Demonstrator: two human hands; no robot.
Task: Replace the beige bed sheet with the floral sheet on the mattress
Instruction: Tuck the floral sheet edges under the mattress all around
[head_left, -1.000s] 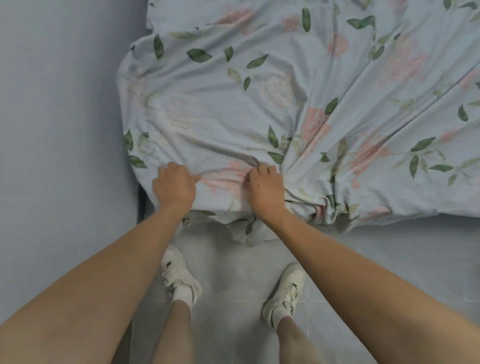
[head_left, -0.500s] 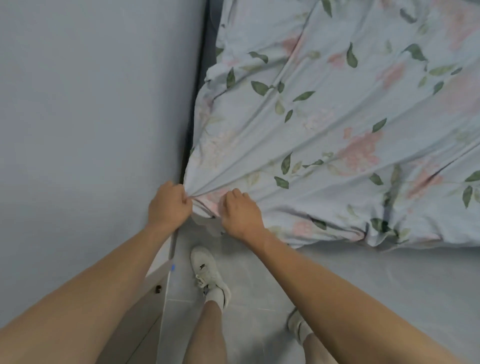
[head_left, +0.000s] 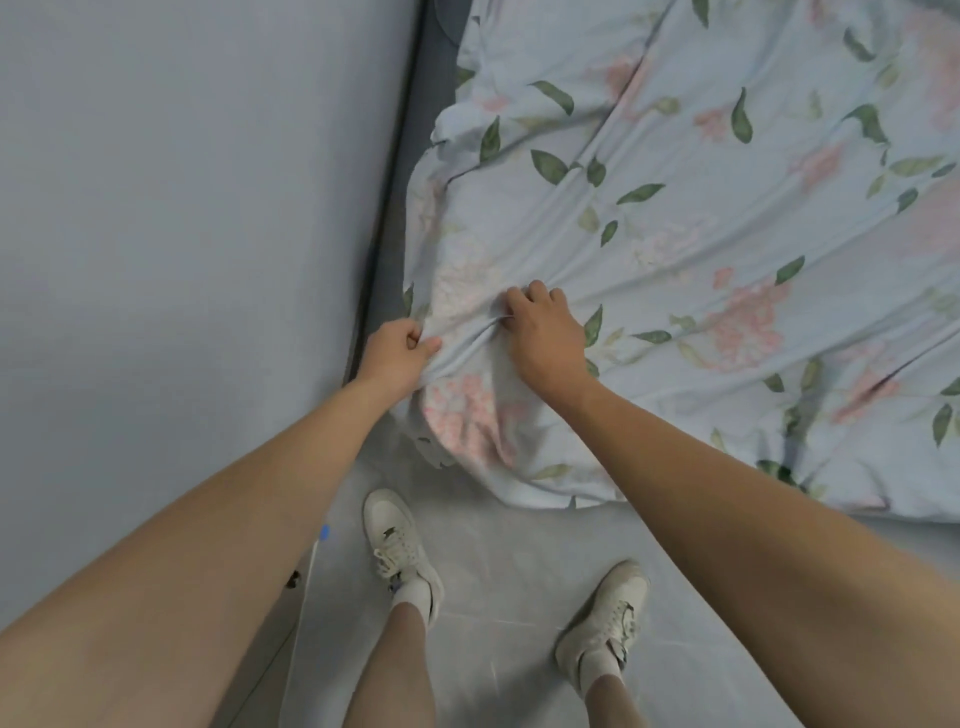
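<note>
Gripping the floral sheet (head_left: 675, 249) at the bed's near corner, both hands work close together beside the pale wall (head_left: 182, 208). The left hand (head_left: 397, 351) is curled round a gathered fold of fabric at the sheet's edge nearest the wall, thumb pinching it against the fingers. The right hand (head_left: 543, 332) lies a little farther from the wall on top of the sheet, its fingers bent and digging into a bunched ridge of cloth. Half a second ago that hand sat at the sheet's hanging edge, level with the left; now it has moved up onto the bed surface. The sheet covers the bed, its corner drooping toward the tiled floor (head_left: 493, 597) away from the wall, and a dark gap (head_left: 400, 208) separates it from the wall. Two white sneakers (head_left: 402, 553) stand on the floor below the corner.
</note>
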